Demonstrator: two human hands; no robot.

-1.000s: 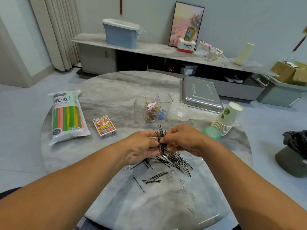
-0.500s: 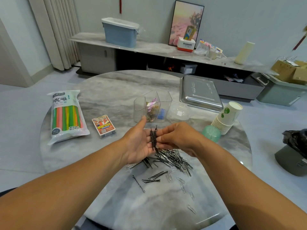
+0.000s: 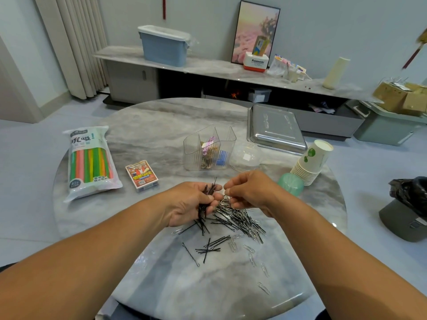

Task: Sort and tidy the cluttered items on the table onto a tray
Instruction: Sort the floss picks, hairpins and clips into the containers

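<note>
1. Round marble tabletop (image 3: pixel 143 116) in a pale room, low sideboard along the far wall with a blue bin (image 3: pixel 163 46) and a framed picture (image 3: pixel 255 31) on it.
2. Near the front edge, at centre: a tangled heap of black hairpins (image 3: pixel 233 221) mixed with silver paper clips (image 3: pixel 251 258), strays trailing toward the front right edge.
3. Left hand (image 3: pixel 189 204) above that heap, fingers curled round an upright bundle of hairpins (image 3: pixel 209 195), tips sticking out above the fist.
4. Right hand (image 3: pixel 250 190) just beside it, fingers bent in a pinch at the top of the heap; probably plucking one more pin, though too small to make out what is held.
5. Clear divided organiser (image 3: pixel 209 147) at the tabletop's centre, already holding some gold, pink and blue bits.
6. Steel tray (image 3: pixel 275 129) at the far right edge, looking bare, nothing sorted onto it yet.
7. Along the left edge, a pack of coloured straws (image 3: pixel 89 162), with a card box (image 3: pixel 141 175) nearby.
8. Toward the right edge, a stack of paper cups (image 3: pixel 310 165), a green lid (image 3: pixel 291 183) and a clear dome lid (image 3: pixel 246 157).
9. Verdict: early going. Pins half gathered, clips not separated, everything else yet to reach the tray.
</note>
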